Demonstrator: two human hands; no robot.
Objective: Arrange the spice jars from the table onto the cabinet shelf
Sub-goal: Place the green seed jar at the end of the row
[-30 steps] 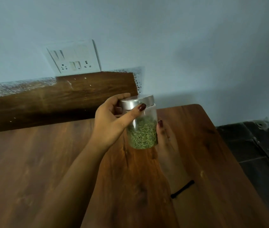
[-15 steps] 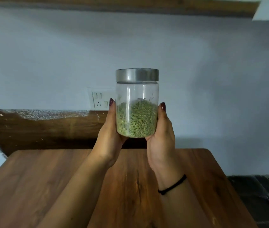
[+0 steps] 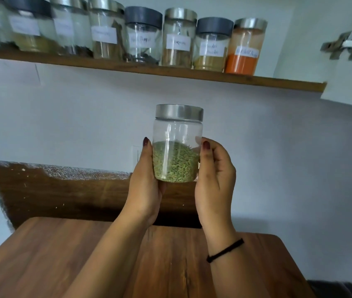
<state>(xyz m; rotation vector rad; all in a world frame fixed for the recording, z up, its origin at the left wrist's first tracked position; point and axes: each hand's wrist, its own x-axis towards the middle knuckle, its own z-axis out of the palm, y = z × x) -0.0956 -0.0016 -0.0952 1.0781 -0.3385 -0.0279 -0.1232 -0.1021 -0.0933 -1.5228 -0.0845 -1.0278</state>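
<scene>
I hold a clear jar [image 3: 178, 145] upright above the table [image 3: 41, 254], silver lid on, under half full of green seeds. On the shelf [image 3: 170, 72] above, a row of labelled jars [image 3: 140, 35] stands along its front edge, lids silver or dark grey.

Green seeds fill the lower half of the clear jar [image 3: 178, 145], capped with a brushed silver lid [image 3: 179, 112]. Dark maroon polish on the nails, a black band [image 3: 225, 250] at the right wrist. Warm brown wood grain on the table [image 3: 41, 254]. Up on the brown shelf [image 3: 170, 72], an orange-red powder jar [image 3: 245, 46], mustard-yellow beside it, lids alternating silver and dark grey, labels white.
</scene>
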